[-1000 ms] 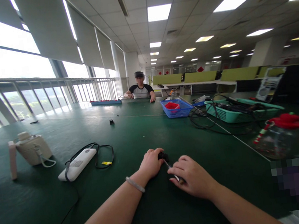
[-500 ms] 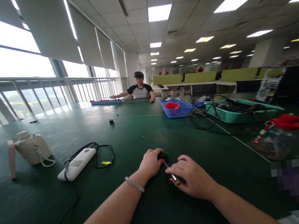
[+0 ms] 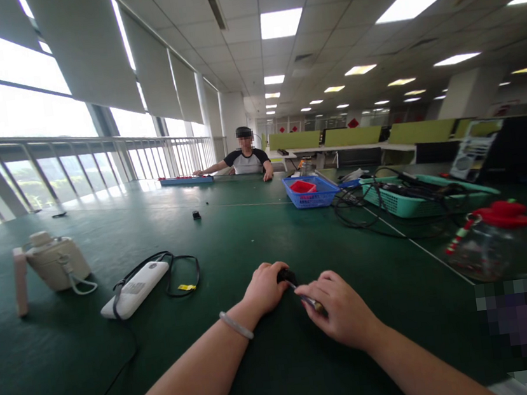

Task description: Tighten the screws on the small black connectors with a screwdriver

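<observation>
My left hand (image 3: 265,287) rests on the green table (image 3: 249,237), its fingers curled round a small black part (image 3: 287,276). My right hand (image 3: 342,308) sits just right of it, fingers closed on a thin screwdriver (image 3: 309,299) whose metal tip points up-left into the black part. A pale bracelet circles my left wrist. The two hands almost touch.
A white power strip (image 3: 135,289) with a black cable lies to the left, beside a cream bottle (image 3: 57,262). A blue basket (image 3: 311,190), a teal basket (image 3: 407,198) of cables and a red-lidded jar (image 3: 490,240) stand right. A person (image 3: 246,158) sits at the far end.
My right hand has drawn up and left, closer to the black part, tilting the screwdriver. The person at the far end has stretched an arm out to the left.
</observation>
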Tool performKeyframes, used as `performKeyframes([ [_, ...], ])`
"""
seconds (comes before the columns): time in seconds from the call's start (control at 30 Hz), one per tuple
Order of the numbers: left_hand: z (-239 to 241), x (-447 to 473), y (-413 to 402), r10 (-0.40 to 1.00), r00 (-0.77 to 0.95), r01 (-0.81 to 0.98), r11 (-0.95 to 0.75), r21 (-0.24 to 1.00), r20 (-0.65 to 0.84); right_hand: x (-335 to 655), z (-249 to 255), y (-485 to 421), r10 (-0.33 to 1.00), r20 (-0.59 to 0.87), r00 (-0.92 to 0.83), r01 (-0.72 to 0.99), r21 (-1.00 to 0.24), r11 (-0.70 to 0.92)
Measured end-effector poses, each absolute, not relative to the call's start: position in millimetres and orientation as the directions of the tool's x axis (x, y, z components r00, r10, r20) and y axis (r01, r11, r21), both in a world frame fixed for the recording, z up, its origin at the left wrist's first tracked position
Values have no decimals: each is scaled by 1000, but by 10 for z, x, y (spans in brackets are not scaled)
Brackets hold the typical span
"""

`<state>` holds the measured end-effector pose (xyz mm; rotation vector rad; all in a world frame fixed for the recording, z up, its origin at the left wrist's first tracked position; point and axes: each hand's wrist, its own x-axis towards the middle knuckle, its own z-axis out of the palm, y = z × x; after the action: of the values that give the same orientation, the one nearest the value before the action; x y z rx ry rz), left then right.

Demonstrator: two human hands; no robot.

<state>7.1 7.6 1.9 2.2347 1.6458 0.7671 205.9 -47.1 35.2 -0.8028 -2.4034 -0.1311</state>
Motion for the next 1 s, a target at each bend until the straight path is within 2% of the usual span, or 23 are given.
performKeyframes([
  [0.33,38,72,47,917,281,780,-389,489,282,2069,338,-482,468,584,-664,536,-65,842],
  [1.0,44,70,38,933,235,785,-347,514,271,2062,359,-480,419,660,-624,522,-47,852],
])
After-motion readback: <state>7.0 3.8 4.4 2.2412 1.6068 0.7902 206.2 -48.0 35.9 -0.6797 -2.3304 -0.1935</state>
